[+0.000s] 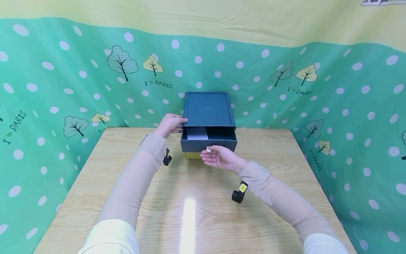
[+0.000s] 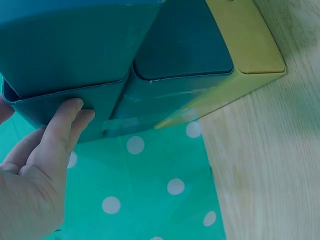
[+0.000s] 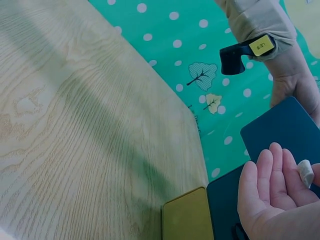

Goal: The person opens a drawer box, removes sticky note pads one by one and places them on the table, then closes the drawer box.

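Note:
A stacked drawer unit [image 1: 207,109] stands at the table's back edge, dark blue above and yellow at the bottom. Its top drawer [image 1: 190,146] is pulled partway out, showing a pale flat item [image 1: 196,133] inside on the left. At the unit's left side, my left hand [image 1: 171,124] rests with the thumb over the top edge and nearly straight fingers [image 2: 62,120] against the side wall. My right hand [image 1: 222,158], palm up before the drawer front, pinches a small white piece [image 3: 305,173] between thumb and index finger. Whether that piece is fixed to the drawer cannot be told.
The unit stands on a wooden table [image 1: 215,211]. Behind and beside it hangs a green dotted cloth [image 1: 127,98] with printed trees. Black wrist-worn devices sit at both wrists, the right one [image 1: 238,195] hanging low over the tabletop.

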`<state>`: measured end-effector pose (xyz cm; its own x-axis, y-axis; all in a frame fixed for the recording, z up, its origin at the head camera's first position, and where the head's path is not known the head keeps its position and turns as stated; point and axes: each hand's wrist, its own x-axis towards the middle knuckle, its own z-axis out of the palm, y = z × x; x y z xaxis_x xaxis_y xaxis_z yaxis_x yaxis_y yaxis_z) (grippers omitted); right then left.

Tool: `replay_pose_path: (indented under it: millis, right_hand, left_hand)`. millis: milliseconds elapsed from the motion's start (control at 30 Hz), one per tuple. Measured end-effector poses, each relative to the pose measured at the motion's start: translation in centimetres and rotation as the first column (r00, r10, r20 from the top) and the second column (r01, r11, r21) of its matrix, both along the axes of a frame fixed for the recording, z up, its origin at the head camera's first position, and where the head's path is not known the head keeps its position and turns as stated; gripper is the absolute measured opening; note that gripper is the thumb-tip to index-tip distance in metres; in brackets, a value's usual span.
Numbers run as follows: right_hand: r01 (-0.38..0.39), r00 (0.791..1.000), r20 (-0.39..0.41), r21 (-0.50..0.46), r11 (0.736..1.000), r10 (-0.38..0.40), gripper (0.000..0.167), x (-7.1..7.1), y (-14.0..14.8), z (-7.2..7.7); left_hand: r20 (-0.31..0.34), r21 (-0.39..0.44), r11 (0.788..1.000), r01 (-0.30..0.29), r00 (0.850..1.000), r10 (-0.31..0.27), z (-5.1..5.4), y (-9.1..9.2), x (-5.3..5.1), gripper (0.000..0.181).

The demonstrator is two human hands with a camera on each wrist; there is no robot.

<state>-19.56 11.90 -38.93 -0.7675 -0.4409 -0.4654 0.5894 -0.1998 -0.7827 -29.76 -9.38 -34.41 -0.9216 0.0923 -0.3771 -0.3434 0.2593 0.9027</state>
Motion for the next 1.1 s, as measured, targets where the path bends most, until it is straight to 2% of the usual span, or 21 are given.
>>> replay_pose_path:
  millis: [533,1100]
  right_hand:
    - [-0.016,1.0,0.0,-0.004,1.0,0.016,0.024,0.39,0.11,-0.04]
    - [-0.042,0.999,-0.009,0.005,0.999,0.042,0.023,1.02,0.2,-0.12]
  left_hand:
    - [-0.008,-0.056,0.998,-0.022,1.0,0.022,-0.01,0.41,-0.28,0.051]
    - [-0.013,-0.053,0.998,-0.021,1.0,0.02,-0.17,0.3,0.02,0.051]
